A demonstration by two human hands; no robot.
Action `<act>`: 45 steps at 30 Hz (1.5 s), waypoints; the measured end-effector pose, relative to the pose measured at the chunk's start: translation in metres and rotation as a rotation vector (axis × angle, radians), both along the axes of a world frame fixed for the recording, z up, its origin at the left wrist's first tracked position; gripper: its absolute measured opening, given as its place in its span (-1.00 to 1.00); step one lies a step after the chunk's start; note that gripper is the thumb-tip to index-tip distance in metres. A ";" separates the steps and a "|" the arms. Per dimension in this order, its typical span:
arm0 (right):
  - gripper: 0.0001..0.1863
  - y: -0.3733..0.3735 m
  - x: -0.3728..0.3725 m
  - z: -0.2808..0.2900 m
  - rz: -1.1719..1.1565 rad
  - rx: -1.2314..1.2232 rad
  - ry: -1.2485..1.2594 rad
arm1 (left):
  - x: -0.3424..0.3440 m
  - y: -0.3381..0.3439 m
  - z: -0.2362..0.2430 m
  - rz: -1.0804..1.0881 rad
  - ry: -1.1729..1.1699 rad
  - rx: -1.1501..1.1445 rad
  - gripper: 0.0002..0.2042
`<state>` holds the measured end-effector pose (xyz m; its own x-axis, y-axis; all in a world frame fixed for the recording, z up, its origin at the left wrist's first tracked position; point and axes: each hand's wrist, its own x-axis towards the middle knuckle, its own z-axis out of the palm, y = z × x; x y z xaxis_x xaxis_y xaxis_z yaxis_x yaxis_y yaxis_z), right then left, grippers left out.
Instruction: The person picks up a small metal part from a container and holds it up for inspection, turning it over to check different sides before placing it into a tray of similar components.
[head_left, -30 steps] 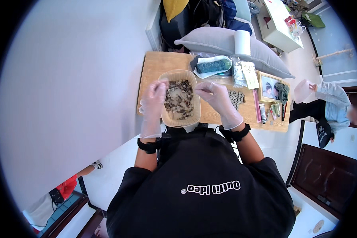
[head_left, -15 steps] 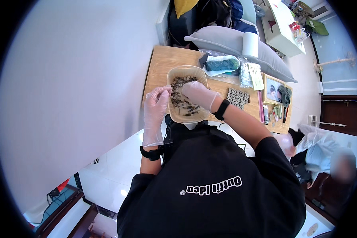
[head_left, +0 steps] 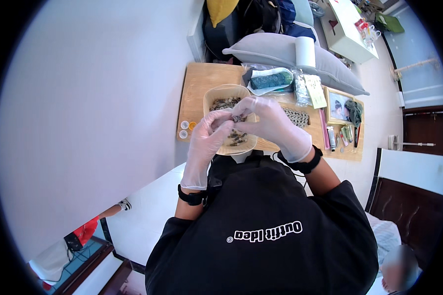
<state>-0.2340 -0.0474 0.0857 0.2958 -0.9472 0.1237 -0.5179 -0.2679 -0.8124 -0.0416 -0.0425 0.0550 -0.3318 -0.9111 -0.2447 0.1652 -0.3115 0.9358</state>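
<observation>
My left hand (head_left: 209, 140) and my right hand (head_left: 270, 125), both in clear plastic gloves, meet fingertip to fingertip above a cream plastic bin (head_left: 205, 101). Fingers and thumb are pinched together on each hand. Whatever lies between them is too small and covered to make out. Inside the bin are many loose small metal parts (head_left: 224, 103), some like dark pins or screws, others ring-shaped; my hands hide its middle. Right of the bin, a block of small round grey pieces (head_left: 296, 117) stands in close rows on the wooden table (head_left: 197, 81), partly behind my right hand.
Small round caps (head_left: 184, 125) lie at the table's left edge by the wall. Behind the bin sit a plastic-wrapped packet (head_left: 270, 80), a paper roll (head_left: 305, 51) and a grey cushion (head_left: 261, 46). A picture frame (head_left: 335, 105) and tubes (head_left: 331, 137) stand at the right.
My right hand has come up out of the metal parts and drawn back to meet my left, which has moved right over the bin. The caps at the left have come into sight.
</observation>
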 end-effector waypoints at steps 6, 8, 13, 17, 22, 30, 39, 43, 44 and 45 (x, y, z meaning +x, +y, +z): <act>-0.69 0.033 -0.023 0.029 -0.134 -0.190 -0.047 | -0.029 0.007 0.036 -0.078 0.011 -0.127 -0.81; -0.67 0.042 -0.029 0.035 -0.174 -0.165 -0.146 | -0.034 0.010 0.043 -0.080 0.030 -0.184 -0.81; -0.65 0.062 -0.044 0.042 -0.185 -0.024 -0.351 | -0.046 0.017 0.059 -0.067 0.025 -0.483 -0.81; -0.68 0.072 -0.044 0.046 -0.241 -0.082 -0.377 | -0.047 0.023 0.067 -0.101 -0.042 -0.538 -0.79; -0.70 0.074 -0.047 0.056 -0.210 -0.189 -0.270 | -0.050 0.026 0.069 -0.101 0.003 -0.606 -0.76; -0.70 0.072 -0.046 0.060 -0.203 -0.366 -0.165 | -0.051 0.032 0.072 -0.047 0.080 -0.477 -0.76; -0.70 0.073 -0.046 0.061 -0.204 -0.216 -0.324 | -0.049 0.029 0.071 -0.073 0.031 -0.632 -0.72; -0.71 0.072 -0.047 0.061 -0.191 -0.205 -0.350 | -0.050 0.030 0.072 -0.058 0.033 -0.674 -0.71; -0.70 0.072 -0.047 0.061 -0.188 -0.207 -0.346 | -0.050 0.030 0.072 -0.056 0.028 -0.671 -0.71; -0.70 0.072 -0.048 0.060 -0.186 -0.208 -0.342 | -0.050 0.030 0.072 -0.055 0.023 -0.667 -0.72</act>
<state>-0.2816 0.0250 0.1461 0.0314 -0.9252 0.3782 -0.2832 -0.3711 -0.8844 -0.0917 -0.0127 0.1273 -0.3802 -0.8464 0.3729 0.1874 0.3243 0.9272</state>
